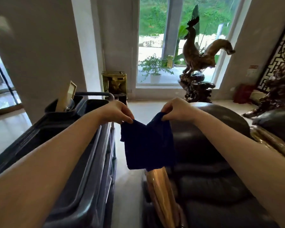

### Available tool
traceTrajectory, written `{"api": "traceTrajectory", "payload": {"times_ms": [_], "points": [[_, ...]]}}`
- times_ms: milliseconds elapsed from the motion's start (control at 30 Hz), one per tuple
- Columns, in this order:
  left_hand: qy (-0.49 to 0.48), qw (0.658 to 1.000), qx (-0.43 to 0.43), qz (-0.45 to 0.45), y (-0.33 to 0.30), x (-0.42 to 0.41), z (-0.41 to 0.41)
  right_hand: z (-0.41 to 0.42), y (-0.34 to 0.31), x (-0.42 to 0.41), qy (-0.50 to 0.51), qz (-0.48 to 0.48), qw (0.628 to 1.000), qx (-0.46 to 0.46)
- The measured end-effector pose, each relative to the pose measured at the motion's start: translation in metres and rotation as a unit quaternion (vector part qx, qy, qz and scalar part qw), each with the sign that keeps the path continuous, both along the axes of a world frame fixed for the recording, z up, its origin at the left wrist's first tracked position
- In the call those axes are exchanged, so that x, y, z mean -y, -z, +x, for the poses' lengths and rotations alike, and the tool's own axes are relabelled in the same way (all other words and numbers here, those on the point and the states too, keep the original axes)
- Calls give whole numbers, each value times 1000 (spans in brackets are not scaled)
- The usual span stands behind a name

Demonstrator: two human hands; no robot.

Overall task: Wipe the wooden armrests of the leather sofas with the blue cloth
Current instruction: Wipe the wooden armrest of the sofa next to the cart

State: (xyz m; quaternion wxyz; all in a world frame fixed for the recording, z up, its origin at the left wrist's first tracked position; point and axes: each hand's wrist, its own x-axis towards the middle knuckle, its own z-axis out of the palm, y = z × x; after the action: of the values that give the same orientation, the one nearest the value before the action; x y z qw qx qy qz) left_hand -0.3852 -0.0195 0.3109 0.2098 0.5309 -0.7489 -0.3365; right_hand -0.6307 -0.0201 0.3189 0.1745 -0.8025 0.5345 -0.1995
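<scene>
Head view: hands (148, 111) pinching blue cloth (148, 145)

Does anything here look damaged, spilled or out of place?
Nothing stands out. Left hand and right hand pinch the dark blue cloth by its top corners, hanging above the glossy wooden armrest of the dark leather sofa.

looks like a lobby or big sitting room: dark leather sofa (209, 162) w/ wooden armrest (161, 191), carved rooster statue (197, 53) on a root stand by a tall window (179, 38), grey cleaning cart (82, 145) parked alongside.
</scene>
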Motion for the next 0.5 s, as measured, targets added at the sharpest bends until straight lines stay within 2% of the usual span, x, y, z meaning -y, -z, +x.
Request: {"api": "traceTrajectory", "payload": {"times_ms": [200, 500], "points": [[-28, 999, -3, 44, 39, 9, -80, -83, 42, 24, -12, 67, 998, 11], [-34, 993, 24, 109, 132, 46, -126, -128, 137, 65, 2, 154, 988, 30]]}}
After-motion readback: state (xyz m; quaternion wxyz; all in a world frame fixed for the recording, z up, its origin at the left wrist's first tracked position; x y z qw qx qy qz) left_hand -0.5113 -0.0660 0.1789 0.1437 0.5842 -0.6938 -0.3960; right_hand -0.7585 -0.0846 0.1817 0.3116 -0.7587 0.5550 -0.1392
